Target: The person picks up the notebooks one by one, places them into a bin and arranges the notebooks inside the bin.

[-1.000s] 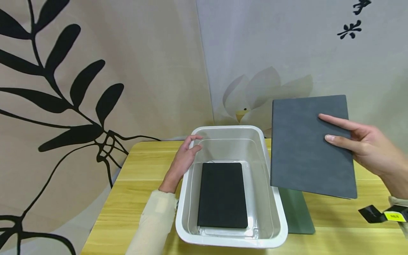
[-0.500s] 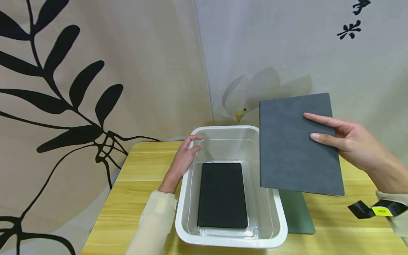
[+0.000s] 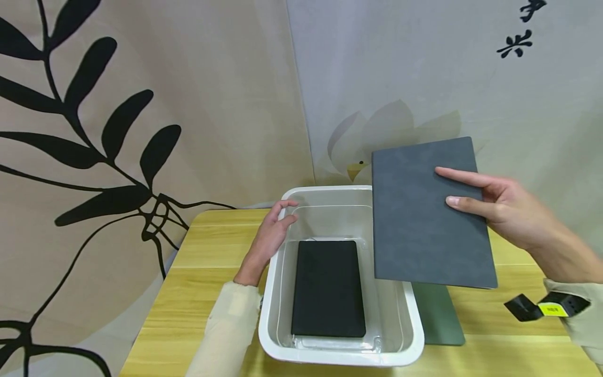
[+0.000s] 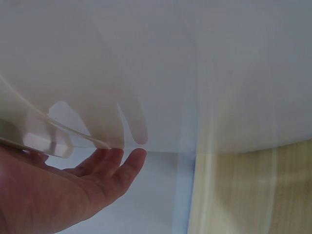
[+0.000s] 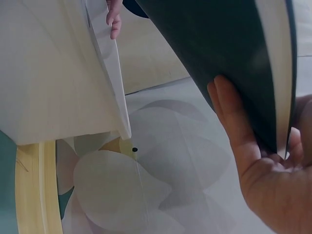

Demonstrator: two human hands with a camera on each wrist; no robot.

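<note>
My right hand (image 3: 513, 212) holds a slate-grey notebook (image 3: 414, 230) by its right edge, index finger and thumb on the front cover. In the right wrist view the other fingers (image 5: 234, 112) support its back cover, and the pale page edges show. The notebook is raised and tilted, overlapping the right side of a white plastic tub (image 3: 341, 359). My left hand (image 3: 270, 235) grips the tub's left rim; in the left wrist view, fingers (image 4: 129, 168) bend up against its outer wall. Inside the tub a black notebook (image 3: 328, 288) lies flat on the floor, left of middle.
A green notebook (image 3: 438, 314) lies on the wooden table (image 3: 202, 272), partly hidden behind the tub's right side. A printed curtain (image 3: 226, 94) with leaves and flowers hangs behind the table. A black strap with a yellow label (image 3: 553, 309) is on the right sleeve.
My right hand has moved left with the slate-grey notebook, from beside the tub to over its right rim. The left hand and the tub have stayed in place.
</note>
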